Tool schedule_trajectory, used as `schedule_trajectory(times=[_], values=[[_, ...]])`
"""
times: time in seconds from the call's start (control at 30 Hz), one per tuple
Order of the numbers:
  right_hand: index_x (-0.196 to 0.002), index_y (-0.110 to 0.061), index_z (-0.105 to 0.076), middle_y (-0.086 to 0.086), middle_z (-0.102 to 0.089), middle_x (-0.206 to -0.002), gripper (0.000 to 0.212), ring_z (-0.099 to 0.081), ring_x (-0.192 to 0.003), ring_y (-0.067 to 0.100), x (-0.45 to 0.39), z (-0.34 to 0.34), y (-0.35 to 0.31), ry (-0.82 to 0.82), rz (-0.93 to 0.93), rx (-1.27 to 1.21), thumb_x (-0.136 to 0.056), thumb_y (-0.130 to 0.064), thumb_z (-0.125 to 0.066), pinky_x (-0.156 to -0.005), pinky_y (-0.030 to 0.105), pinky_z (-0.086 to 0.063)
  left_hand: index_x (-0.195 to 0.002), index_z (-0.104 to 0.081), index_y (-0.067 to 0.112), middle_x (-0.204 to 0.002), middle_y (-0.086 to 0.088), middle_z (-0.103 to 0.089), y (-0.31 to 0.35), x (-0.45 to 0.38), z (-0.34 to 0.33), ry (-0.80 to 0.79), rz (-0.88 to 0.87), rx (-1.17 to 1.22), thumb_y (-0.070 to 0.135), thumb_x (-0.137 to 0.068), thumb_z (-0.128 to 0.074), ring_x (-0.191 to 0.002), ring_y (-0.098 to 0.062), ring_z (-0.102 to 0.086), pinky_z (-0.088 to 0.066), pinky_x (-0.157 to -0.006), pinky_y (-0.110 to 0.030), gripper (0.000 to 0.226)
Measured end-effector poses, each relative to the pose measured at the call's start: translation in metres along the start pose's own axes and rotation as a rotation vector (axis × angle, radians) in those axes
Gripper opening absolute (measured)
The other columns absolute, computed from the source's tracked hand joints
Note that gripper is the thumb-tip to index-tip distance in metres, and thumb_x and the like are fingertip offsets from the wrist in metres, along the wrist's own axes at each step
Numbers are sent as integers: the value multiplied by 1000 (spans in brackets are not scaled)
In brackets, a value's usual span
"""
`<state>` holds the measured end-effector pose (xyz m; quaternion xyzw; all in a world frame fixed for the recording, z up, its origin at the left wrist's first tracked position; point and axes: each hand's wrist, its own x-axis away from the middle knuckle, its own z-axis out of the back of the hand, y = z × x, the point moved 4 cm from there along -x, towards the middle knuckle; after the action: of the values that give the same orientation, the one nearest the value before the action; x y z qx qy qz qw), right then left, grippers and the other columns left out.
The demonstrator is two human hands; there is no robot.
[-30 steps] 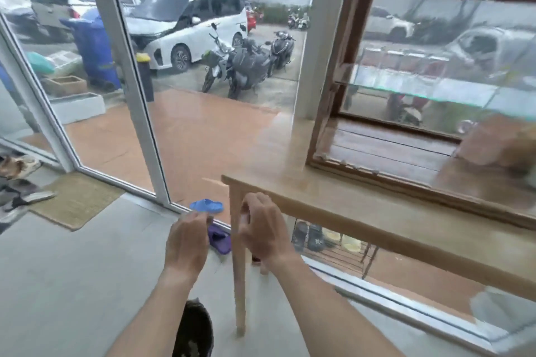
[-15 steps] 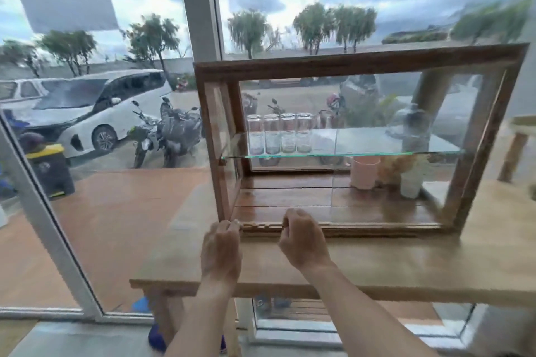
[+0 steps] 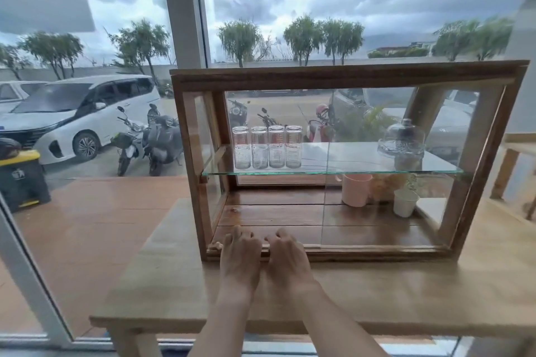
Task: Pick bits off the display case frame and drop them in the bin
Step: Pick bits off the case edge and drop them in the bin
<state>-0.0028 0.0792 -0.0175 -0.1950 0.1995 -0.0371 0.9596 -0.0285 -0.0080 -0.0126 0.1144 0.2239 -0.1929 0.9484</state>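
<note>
The wooden display case (image 3: 362,253) with glass sides stands on a light wooden table (image 3: 435,295) at the window. Both my hands rest side by side on the left part of its bottom front rail. My left hand (image 3: 239,252) and my right hand (image 3: 287,255) have their fingers curled down onto the rail, and the fingertips are partly hidden. A small pale bit (image 3: 215,246) lies on the rail at the left corner, just left of my left hand. No indoor bin is in view.
Inside the case, a glass shelf (image 3: 377,172) carries several clear jars (image 3: 268,146) and a glass dome (image 3: 403,139). A pink cup (image 3: 356,190) and a white cup (image 3: 405,202) stand below. Outside the window are a black bin with a yellow lid (image 3: 20,180), parked cars and scooters.
The view has swung up from the floor and table leg to face the case. Both hands rose to the bottom rail and moved right and closer together.
</note>
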Motion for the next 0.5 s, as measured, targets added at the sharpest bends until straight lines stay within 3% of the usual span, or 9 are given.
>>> schedule_trajectory(times=[0.17,0.3,0.4,0.5], values=[[-94,-11,-67,6,-64,-100,34,-60,-101,28,-8,-3,2,-34,-28,34,-74,12,-53,-86,35,-49,-91,-63,19,-99,-5,-67,-2,-4,-2,-104,37,-1,0,-88,-40,-108,-26,-46,-39,-93,-36,30],[-97,-4,-64,14,-65,-106,38,-57,-106,31,-10,-2,9,-31,-69,-1,-75,18,-42,-89,35,-47,-81,-65,14,-93,-9,-65,-2,-3,3,-76,49,113,-5,-84,-44,-102,-25,-47,-42,-89,-35,29],[-98,-2,-63,17,-64,-105,34,-55,-107,32,-4,4,10,-15,-94,-32,-77,14,-40,-90,35,-45,-68,-61,19,-80,-5,-62,-9,-2,-6,-20,64,201,-2,-82,-49,-92,-24,-51,-45,-78,-32,28],[-98,-2,-62,19,-63,-104,31,-54,-104,33,7,10,9,12,-96,-53,-82,5,-37,-90,34,-43,-70,-60,24,-76,2,-59,-19,4,-8,25,79,200,-3,-81,-57,-84,-22,-55,-43,-66,-26,29]])
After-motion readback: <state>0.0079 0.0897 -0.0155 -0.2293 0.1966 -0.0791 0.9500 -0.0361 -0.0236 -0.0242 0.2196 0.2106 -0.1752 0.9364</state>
